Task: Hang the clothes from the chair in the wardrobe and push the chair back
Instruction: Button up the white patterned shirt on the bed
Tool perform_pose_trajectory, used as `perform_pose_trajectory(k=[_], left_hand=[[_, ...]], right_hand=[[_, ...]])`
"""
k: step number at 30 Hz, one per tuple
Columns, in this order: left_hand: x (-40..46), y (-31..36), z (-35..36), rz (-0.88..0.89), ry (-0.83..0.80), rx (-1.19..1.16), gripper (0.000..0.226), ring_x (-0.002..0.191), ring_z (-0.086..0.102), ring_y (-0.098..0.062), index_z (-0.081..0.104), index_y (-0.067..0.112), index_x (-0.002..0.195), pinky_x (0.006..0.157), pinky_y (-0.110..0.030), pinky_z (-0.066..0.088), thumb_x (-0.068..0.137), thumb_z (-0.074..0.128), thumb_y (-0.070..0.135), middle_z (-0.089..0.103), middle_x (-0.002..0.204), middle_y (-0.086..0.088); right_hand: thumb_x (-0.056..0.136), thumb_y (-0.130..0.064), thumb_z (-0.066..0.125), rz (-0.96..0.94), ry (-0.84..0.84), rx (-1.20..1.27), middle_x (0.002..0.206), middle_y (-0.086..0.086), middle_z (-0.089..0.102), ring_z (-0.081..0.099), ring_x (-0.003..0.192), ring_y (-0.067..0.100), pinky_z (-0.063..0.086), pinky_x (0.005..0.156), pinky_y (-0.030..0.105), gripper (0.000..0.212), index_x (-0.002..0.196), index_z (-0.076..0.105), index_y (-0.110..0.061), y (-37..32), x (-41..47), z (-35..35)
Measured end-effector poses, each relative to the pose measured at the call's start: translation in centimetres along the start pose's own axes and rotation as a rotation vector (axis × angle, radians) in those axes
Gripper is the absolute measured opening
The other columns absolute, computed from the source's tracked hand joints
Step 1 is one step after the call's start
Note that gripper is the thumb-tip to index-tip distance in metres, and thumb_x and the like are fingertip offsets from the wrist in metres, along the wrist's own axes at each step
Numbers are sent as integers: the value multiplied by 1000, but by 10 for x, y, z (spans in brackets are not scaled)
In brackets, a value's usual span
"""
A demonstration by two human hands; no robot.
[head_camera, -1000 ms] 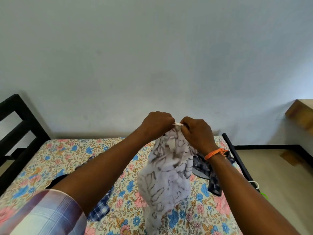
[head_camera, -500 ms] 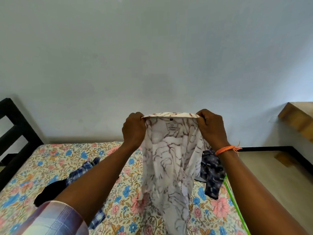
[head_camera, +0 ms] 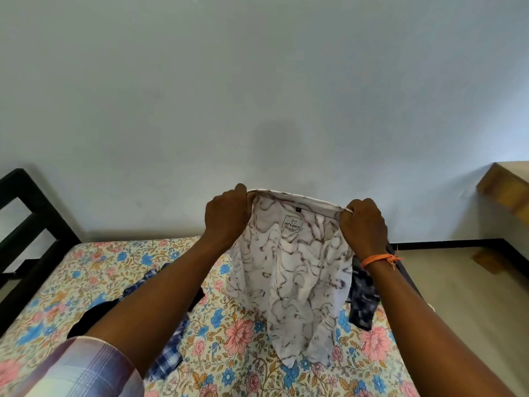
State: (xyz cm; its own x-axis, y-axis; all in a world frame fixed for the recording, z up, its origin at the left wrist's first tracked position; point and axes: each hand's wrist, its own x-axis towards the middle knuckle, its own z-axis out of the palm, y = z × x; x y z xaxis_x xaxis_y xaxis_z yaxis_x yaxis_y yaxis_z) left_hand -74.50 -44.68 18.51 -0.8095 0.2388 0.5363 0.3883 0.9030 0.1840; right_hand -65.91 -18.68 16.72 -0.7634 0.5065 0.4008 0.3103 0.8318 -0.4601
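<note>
A white shirt with dark marbled lines (head_camera: 292,270) hangs in the air above the bed, its collar label facing me. My left hand (head_camera: 227,216) grips the left end of the collar. My right hand (head_camera: 363,224), with an orange band at the wrist, pinches the right end. The collar is stretched flat between them and the shirt's hem trails down to the bedsheet. No chair or wardrobe is in view.
The bed (head_camera: 97,270) has a floral sheet and a black frame (head_camera: 25,224) at the left. A blue checked garment (head_camera: 169,356), a black garment (head_camera: 97,316) and a dark patterned garment (head_camera: 363,299) lie on it. A wooden ledge (head_camera: 506,193) juts from the right. A plain wall stands behind.
My hands have moved apart from a bunched grip, spreading the collar wide. The shirt has opened out and now hangs flat with its label showing.
</note>
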Motion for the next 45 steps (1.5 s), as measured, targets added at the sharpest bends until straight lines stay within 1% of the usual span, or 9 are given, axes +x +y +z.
perform_pose_trajectory(k=[8,13,15,20,26,32,36,42,45], left_hand=[[-22,19,-17,-296,-202,-40,55,65,49,-22,43,14,65,53,-29,29,103,30,51,54,71,-3],[-28,23,-23,-699,-375,-640,54,85,61,-38,61,-5,92,61,-28,38,100,46,47,63,94,-24],[-31,24,-35,-855,-469,-934,41,67,59,-34,57,-3,88,50,-23,40,98,56,37,57,81,-24],[-43,17,-61,-871,-696,-1073,4,60,55,-19,58,2,93,46,-25,49,95,58,6,55,76,-12],[-53,10,-87,-843,-852,-1295,12,52,53,-15,54,5,87,43,-21,51,99,55,9,52,69,-8],[-44,5,-79,-862,-882,-1290,22,36,55,-10,52,4,84,43,-21,53,103,45,10,56,49,-5],[-35,3,-48,-908,-900,-1158,20,54,60,-17,53,4,87,39,-24,53,104,45,11,58,69,-10],[-13,-2,53,-935,-813,-899,15,35,59,-23,55,-2,85,40,-34,54,98,54,5,59,58,-18],[-9,-11,127,-990,-772,-813,21,32,58,-24,54,-9,112,32,-37,51,97,56,6,59,73,-23]], right_hand=[[100,-21,44,-88,-173,-110,92,22,63,62,78,42,39,59,34,21,108,48,-2,7,-9,-10],[96,-14,46,106,-251,384,83,20,64,60,55,25,42,49,28,15,97,55,-3,-1,-24,-28],[94,-14,46,244,-322,573,67,20,63,51,36,20,41,37,24,16,91,58,-3,-8,-30,-36],[92,-11,45,320,-338,700,56,17,56,42,33,20,39,37,25,22,72,54,-5,-31,-52,-58],[86,-11,52,311,-216,692,41,9,47,34,29,19,30,34,19,27,59,51,-6,-61,-80,-74],[84,-10,52,352,-158,696,45,12,46,35,28,20,32,35,20,22,63,53,-2,-66,-77,-72],[88,-7,50,406,-268,711,50,14,53,43,29,20,43,37,23,17,77,59,1,-57,-51,-42],[91,-7,47,422,-501,578,58,20,64,59,41,25,55,47,32,24,80,64,5,-22,-1,67],[93,-8,49,372,-612,456,61,20,67,62,43,21,55,47,31,23,75,62,1,4,18,141]])
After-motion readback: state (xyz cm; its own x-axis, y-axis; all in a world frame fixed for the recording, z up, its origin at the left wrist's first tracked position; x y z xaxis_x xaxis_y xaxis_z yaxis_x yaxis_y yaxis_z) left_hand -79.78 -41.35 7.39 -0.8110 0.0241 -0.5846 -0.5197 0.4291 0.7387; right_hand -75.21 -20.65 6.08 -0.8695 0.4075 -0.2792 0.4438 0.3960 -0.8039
